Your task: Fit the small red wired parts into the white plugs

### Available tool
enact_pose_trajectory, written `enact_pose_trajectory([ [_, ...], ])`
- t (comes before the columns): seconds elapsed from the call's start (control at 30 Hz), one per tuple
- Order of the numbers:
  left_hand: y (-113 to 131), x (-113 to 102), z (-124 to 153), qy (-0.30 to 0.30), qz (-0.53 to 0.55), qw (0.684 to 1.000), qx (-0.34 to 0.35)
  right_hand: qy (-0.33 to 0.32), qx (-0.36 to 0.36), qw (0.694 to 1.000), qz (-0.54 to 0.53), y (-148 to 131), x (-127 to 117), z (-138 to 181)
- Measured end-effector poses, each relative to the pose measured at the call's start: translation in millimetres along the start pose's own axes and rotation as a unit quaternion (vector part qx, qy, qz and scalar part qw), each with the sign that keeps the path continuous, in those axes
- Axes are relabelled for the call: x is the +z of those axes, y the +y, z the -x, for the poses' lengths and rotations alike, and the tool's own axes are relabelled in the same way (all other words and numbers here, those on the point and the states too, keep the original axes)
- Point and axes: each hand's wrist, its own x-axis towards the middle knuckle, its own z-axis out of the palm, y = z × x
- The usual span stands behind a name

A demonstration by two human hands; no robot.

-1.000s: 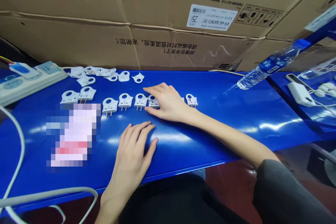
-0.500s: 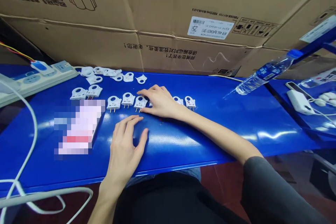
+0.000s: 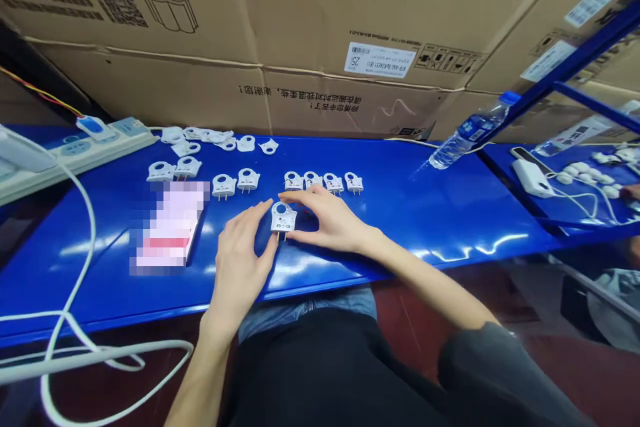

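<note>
A white two-pin plug with a round hole in its body (image 3: 283, 219) is held upright just above or on the blue table, its metal pins pointing toward me. My right hand (image 3: 333, 219) pinches its right side between thumb and fingers. On the other side, my left hand (image 3: 245, 237) curves round it, with thumb and fingertips at the plug's left corners. Behind my hands is a row of similar plugs: one pair on the left (image 3: 248, 180) and several on the right (image 3: 333, 183), partly covered by my right hand.
Left of my hands lies a blurred pink-white phone-like slab (image 3: 173, 223). More plugs (image 3: 188, 167) and white casing parts (image 3: 245, 143) lie behind it. A power strip (image 3: 75, 153) with cables is at far left. Cardboard boxes (image 3: 300, 73) line the back; a water bottle (image 3: 467, 133) leans right.
My right hand has taken a plug from the middle of the row and brought it nearer to me, against my left fingertips. A gap shows in the row. The camera view has shifted.
</note>
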Motion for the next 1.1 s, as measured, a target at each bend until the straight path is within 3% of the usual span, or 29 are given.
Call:
enact_pose_trajectory([
  [0.1,0,1,0,-0.028,0.029,0.999,0.022,-0.004,0.021,1.000,-0.016,-9,3,9],
  [0.27,1,-1,1,-0.019,0.045,0.999,0.021,0.069,0.064,0.994,-0.060,-23,16,23],
  [0.47,1,-1,3,-0.030,0.040,0.998,0.029,0.174,0.126,0.976,0.046,-17,34,44],
  [0.7,0,0,3,-0.033,0.037,0.999,0.013,0.126,0.155,0.977,0.079,-11,39,53],
  [1.1,2,-1,3,-0.042,0.059,0.997,0.009,0.154,0.174,0.971,0.058,-13,38,53],
])
